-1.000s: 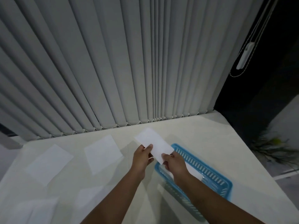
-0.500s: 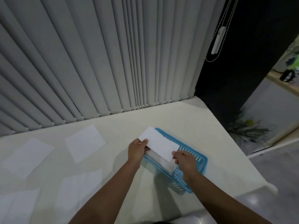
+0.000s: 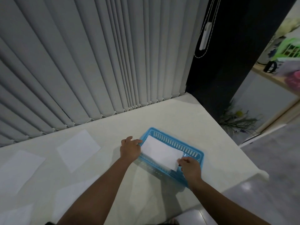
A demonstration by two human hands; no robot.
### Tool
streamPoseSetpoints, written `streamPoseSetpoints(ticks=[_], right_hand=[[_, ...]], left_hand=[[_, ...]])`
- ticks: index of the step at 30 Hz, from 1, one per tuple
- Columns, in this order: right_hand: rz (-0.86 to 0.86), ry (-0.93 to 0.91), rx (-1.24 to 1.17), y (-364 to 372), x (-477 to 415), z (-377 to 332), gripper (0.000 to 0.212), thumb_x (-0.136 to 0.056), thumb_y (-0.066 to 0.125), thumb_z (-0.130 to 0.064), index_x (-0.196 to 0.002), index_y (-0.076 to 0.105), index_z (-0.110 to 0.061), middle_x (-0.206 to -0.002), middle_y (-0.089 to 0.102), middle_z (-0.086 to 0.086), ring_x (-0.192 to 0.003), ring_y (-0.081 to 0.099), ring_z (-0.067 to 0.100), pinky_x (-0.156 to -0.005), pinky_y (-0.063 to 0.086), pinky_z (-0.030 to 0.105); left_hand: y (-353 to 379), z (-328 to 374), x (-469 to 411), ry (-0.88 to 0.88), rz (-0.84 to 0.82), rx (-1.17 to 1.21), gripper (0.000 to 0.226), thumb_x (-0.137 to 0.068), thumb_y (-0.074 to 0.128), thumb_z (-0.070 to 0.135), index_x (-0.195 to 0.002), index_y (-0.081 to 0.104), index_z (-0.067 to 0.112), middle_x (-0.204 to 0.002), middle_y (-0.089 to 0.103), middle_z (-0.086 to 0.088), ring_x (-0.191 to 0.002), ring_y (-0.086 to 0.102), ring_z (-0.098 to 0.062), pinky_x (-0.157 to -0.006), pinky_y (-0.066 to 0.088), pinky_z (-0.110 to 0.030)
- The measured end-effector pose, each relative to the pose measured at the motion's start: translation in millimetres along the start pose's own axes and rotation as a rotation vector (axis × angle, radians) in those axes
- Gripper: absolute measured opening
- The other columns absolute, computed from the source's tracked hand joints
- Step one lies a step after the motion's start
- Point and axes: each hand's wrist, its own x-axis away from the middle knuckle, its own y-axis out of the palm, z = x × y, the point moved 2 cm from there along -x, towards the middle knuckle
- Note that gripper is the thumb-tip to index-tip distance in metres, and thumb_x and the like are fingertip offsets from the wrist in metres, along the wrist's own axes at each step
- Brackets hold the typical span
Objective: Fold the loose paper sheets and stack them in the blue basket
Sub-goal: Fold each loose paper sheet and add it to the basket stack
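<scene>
A folded white paper sheet (image 3: pixel 161 152) lies inside the blue basket (image 3: pixel 193 148) on the right of the white table (image 3: pixel 186 116). My left hand (image 3: pixel 129 149) sits at the sheet's left end by the basket rim, fingers apart. My right hand (image 3: pixel 190 167) pinches the sheet's right corner over the basket's near side. Loose flat sheets lie to the left: one (image 3: pixel 78 149) near the blinds, another (image 3: pixel 17 171) at the far left, and more (image 3: pixel 74 198) toward the front edge.
Grey vertical blinds (image 3: pixel 97 62) hang along the table's back edge. The table ends just right of the basket, with floor and a plant (image 3: pixel 235 119) beyond. A cord weight (image 3: pixel 204 36) hangs at the upper right.
Both hands have lowered the folded sheet from above the basket down into it. My left hand's fingers have loosened at the sheet's end. The view has swung further right.
</scene>
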Motion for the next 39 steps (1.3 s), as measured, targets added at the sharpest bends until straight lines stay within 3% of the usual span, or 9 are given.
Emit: streamPoseSetpoints(ticks=[5,14,18,23,30,36,39], right_hand=[[0.032,0.02,-0.044,8,-2,-2,0.016,-0.085,0.067,-0.017,-0.068,0.065,-0.016,-0.074,0.068,0.003,-0.076,0.063,0.024,-0.078,0.051,0.038],[0.037,0.006,-0.046,24,-8,-5,0.011,-0.085,0.067,-0.019,-0.076,0.07,-0.013,-0.077,0.071,0.003,-0.08,0.066,0.024,-0.082,0.054,0.041],[0.053,-0.011,-0.037,22,-5,-2,0.013,-0.089,0.063,-0.021,-0.088,0.071,-0.011,-0.083,0.068,0.002,-0.075,0.059,0.013,-0.071,0.043,0.029],[0.081,0.018,0.006,19,-3,7,0.025,-0.089,0.062,-0.021,-0.109,0.069,-0.01,-0.102,0.069,0.004,-0.085,0.058,0.016,-0.077,0.041,0.029],[0.04,-0.001,0.047,19,3,6,0.028,-0.089,0.058,-0.009,-0.116,0.068,-0.008,-0.113,0.069,0.006,-0.088,0.055,0.015,-0.078,0.037,0.022],[0.163,-0.132,0.158,-5,5,4,0.027,-0.089,0.06,-0.021,-0.115,0.063,-0.017,-0.117,0.064,0.006,-0.104,0.058,0.023,-0.091,0.045,0.039],[0.312,-0.075,0.217,-24,3,4,0.043,-0.084,0.064,-0.024,-0.125,0.053,-0.021,-0.128,0.054,0.008,-0.118,0.047,0.032,-0.097,0.039,0.052]], left_hand=[[-6,4,-4,0.013,-0.129,-0.127,0.05,-0.095,0.031,0.013,-0.129,0.054,0.042,-0.158,0.023,-0.002,-0.143,0.017,-0.026,-0.114,0.029,-0.035],[-6,-1,-12,0.047,-0.161,-0.132,0.052,-0.095,0.028,0.013,-0.127,0.057,0.042,-0.16,0.019,-0.003,-0.143,0.015,-0.026,-0.113,0.028,-0.036],[-8,-1,-14,0.085,-0.164,-0.19,0.05,-0.096,0.028,0.014,-0.129,0.055,0.042,-0.16,0.019,-0.005,-0.142,0.018,-0.028,-0.111,0.03,-0.034],[-7,0,-13,0.115,-0.158,-0.221,0.049,-0.097,0.029,0.014,-0.131,0.055,0.039,-0.161,0.018,-0.006,-0.143,0.018,-0.027,-0.113,0.027,-0.034],[-4,2,-8,0.137,-0.142,-0.203,0.046,-0.097,0.033,0.014,-0.131,0.056,0.034,-0.16,0.019,-0.005,-0.144,0.016,-0.025,-0.115,0.023,-0.034],[-6,-1,-4,0.12,0.055,0.086,0.044,-0.091,0.041,0.004,-0.129,0.057,0.021,-0.149,0.042,-0.002,-0.137,0.032,-0.022,-0.11,0.034,-0.034],[-3,-3,-6,0.019,0.004,0.277,0.045,-0.092,0.039,0.007,-0.135,0.048,0.019,-0.144,0.047,-0.006,-0.129,0.045,-0.024,-0.102,0.039,-0.032]])
